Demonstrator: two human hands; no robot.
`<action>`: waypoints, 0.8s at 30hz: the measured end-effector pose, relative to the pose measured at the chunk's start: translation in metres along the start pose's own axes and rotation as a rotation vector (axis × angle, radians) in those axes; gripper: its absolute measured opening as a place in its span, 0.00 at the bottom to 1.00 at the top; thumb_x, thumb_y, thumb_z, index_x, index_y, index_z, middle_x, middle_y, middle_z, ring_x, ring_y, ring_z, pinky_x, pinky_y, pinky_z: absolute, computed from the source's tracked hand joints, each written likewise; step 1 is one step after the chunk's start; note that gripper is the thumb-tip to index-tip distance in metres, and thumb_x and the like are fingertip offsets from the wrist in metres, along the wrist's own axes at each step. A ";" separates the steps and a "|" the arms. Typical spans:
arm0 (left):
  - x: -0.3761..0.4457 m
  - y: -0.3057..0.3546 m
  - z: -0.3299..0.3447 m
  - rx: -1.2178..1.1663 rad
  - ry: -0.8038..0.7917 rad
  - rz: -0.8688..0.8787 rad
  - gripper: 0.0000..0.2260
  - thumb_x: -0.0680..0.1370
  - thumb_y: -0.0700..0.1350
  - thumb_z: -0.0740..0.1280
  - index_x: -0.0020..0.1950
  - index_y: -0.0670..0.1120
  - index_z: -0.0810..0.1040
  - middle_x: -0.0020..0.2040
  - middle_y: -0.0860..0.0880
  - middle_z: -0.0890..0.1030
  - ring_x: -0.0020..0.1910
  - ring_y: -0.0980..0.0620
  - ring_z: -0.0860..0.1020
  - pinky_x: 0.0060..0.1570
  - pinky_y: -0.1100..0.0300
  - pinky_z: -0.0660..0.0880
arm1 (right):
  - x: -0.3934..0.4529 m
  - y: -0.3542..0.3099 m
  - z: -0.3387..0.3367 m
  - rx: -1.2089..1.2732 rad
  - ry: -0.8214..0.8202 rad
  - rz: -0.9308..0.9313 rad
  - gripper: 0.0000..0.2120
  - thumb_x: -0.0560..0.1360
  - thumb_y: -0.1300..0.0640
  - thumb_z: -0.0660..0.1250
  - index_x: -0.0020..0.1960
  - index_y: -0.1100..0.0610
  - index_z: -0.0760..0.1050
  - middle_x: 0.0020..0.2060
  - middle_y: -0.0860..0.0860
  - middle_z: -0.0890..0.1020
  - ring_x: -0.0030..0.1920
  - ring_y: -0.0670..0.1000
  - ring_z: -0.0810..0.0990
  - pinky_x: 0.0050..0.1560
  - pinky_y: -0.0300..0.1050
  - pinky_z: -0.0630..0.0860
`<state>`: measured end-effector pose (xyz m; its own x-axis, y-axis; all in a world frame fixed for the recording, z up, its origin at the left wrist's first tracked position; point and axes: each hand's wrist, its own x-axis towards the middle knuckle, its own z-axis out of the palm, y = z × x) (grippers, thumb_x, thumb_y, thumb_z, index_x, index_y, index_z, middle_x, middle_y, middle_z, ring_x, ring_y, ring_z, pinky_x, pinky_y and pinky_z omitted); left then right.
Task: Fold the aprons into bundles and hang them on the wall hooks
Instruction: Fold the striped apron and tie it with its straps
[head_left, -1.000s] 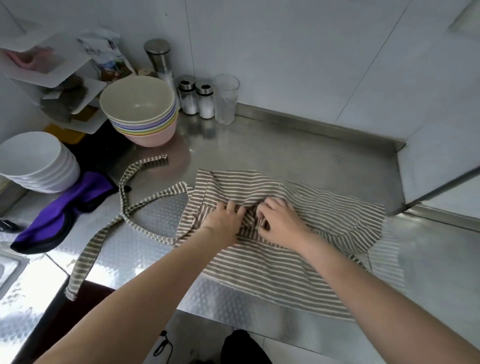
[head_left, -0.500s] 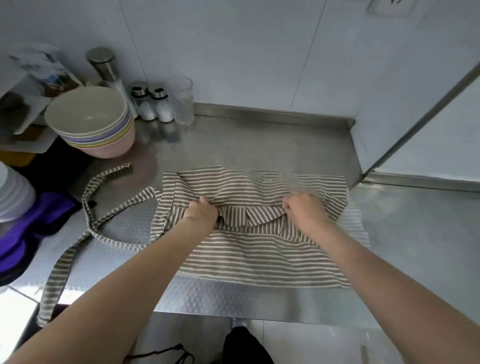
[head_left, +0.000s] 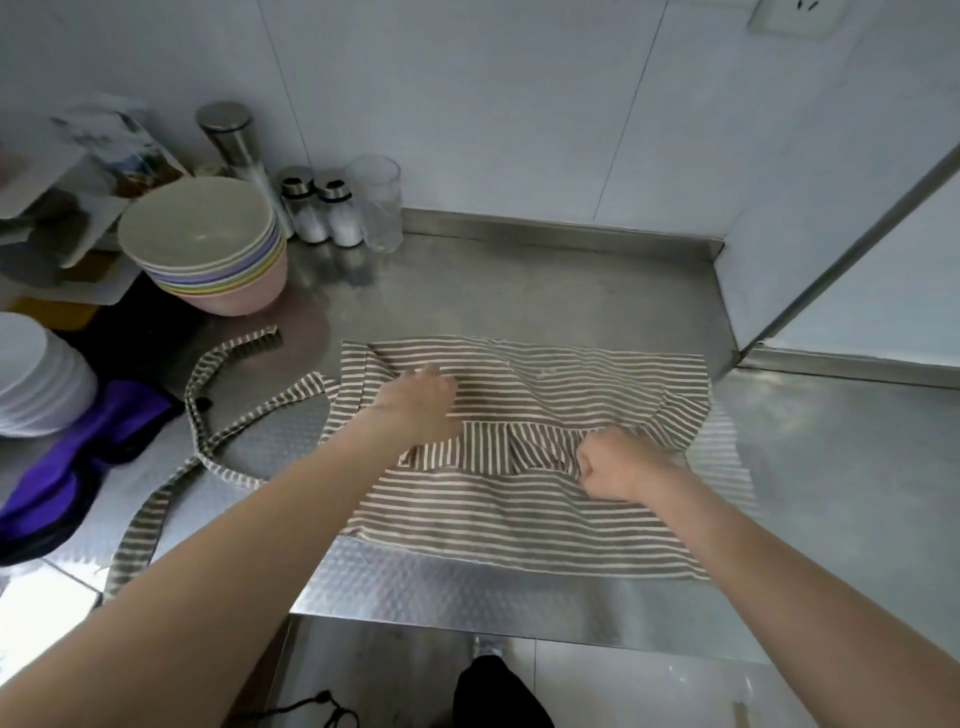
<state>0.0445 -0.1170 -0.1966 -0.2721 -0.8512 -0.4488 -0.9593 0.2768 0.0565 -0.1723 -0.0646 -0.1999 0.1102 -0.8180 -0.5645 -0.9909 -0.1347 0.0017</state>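
Brown-and-white striped apron (head_left: 524, 525), purple cloth (head_left: 78, 457), pink bottom bowl (head_left: 236, 291), white plates (head_left: 36, 379).

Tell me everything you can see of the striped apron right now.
The apron is brown-and-white striped cloth lying flat on the steel counter, folded into a rough rectangle with a creased ridge across its middle. Its straps trail loose to the left. The left hand rests on it; the right hand grips the ridge.
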 end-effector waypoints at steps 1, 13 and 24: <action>0.006 0.003 -0.001 -0.017 0.113 -0.002 0.20 0.78 0.48 0.61 0.68 0.44 0.67 0.67 0.43 0.67 0.66 0.41 0.68 0.64 0.49 0.69 | 0.002 0.000 -0.006 0.060 0.126 0.017 0.08 0.76 0.58 0.58 0.47 0.56 0.77 0.46 0.53 0.79 0.48 0.55 0.79 0.49 0.46 0.75; 0.054 0.000 0.035 -0.045 -0.297 -0.026 0.48 0.72 0.58 0.69 0.72 0.62 0.31 0.73 0.45 0.28 0.72 0.28 0.41 0.68 0.30 0.51 | 0.062 0.009 0.033 0.313 0.030 0.237 0.42 0.71 0.26 0.48 0.74 0.41 0.30 0.73 0.51 0.28 0.72 0.65 0.29 0.66 0.73 0.37; 0.068 0.051 0.003 0.044 -0.319 0.003 0.53 0.69 0.50 0.75 0.75 0.56 0.35 0.74 0.43 0.31 0.71 0.27 0.38 0.67 0.31 0.56 | 0.067 0.011 0.017 0.225 0.110 0.118 0.43 0.70 0.26 0.48 0.74 0.43 0.30 0.72 0.54 0.28 0.72 0.67 0.30 0.68 0.72 0.37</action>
<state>-0.0224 -0.1599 -0.2267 -0.2310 -0.6691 -0.7064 -0.9523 0.3044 0.0232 -0.1773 -0.1111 -0.2516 -0.0110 -0.8783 -0.4779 -0.9883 0.0821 -0.1282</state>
